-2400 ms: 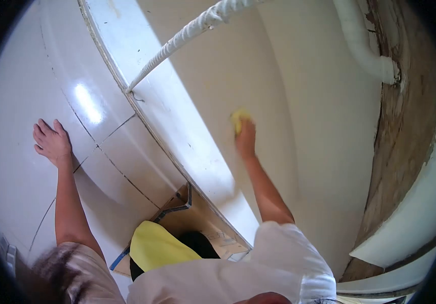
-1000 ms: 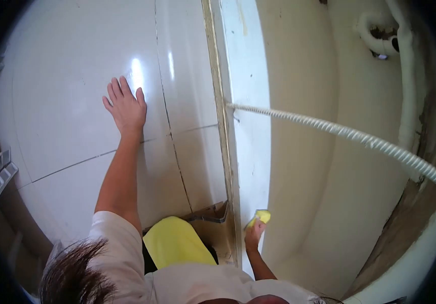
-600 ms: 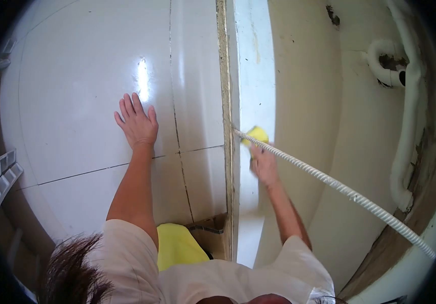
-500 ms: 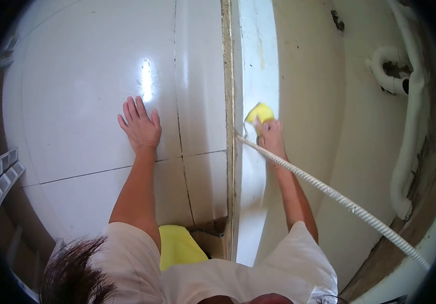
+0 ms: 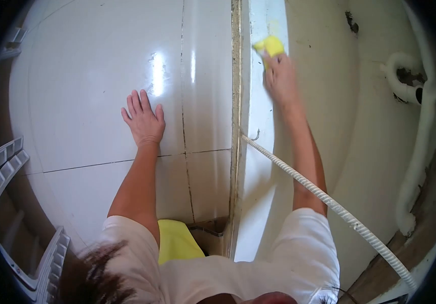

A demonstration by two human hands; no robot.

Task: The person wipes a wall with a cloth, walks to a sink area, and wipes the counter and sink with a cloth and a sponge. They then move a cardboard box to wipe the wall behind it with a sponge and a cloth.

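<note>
My left hand lies flat on the glossy white tiles with its fingers spread and nothing in it. Further right, my right hand grips a yellow cloth against the white strip that runs beside the tile edge. Part of the cloth is hidden by the fingers. Below my right hand, a white twisted rope slants from the tile edge to the lower right and passes over my right forearm.
A curved white pipe and a longer pipe run along the far right wall. White plastic racks stand at the left edge. Something bright yellow lies near my body, beside a brown corner.
My right hand and the yellow cloth have moved up along the white strip, away from the rope's end. My left hand stays flat on the tiles. The view has shifted slightly.
</note>
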